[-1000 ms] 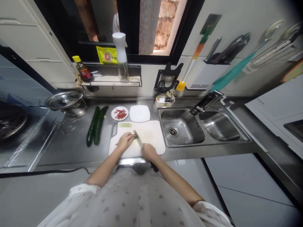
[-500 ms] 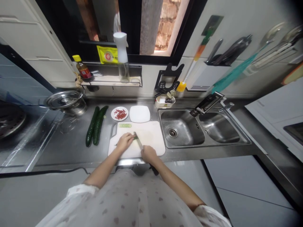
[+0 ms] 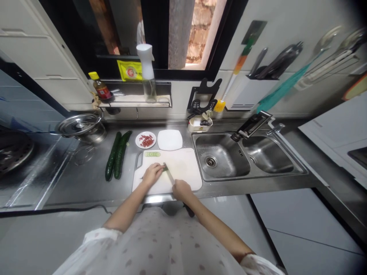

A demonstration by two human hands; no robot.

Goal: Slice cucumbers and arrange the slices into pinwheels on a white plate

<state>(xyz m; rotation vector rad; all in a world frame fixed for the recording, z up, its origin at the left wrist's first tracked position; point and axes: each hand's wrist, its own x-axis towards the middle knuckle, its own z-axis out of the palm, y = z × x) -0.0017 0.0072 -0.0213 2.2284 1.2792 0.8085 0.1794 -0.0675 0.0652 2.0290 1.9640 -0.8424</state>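
Observation:
On the white cutting board (image 3: 187,168), my left hand (image 3: 153,174) is closed over a piece of cucumber (image 3: 165,168). Most of that piece is hidden under the fingers; a dark tip pokes out by the wrist. My right hand (image 3: 181,190) grips a kitchen knife (image 3: 170,175), its blade slanting up and left beside the left fingertips, against the cucumber's end. A short row of thin cucumber slices (image 3: 152,154) lies near the board's upper left. Two whole cucumbers (image 3: 117,156) rest side by side on the steel counter, left of the board.
Behind the board stand a small plate of chopped red bits (image 3: 146,140) and a white square plate (image 3: 170,140). To the right is a double sink (image 3: 222,156) with a dark faucet (image 3: 250,126). A lidded steel pot (image 3: 82,128) sits at the left, under a shelf with bottles.
The view has shifted slightly, so the scene sits a little lower. Both hands keep their places on the cucumber and the knife; the blade has barely moved.

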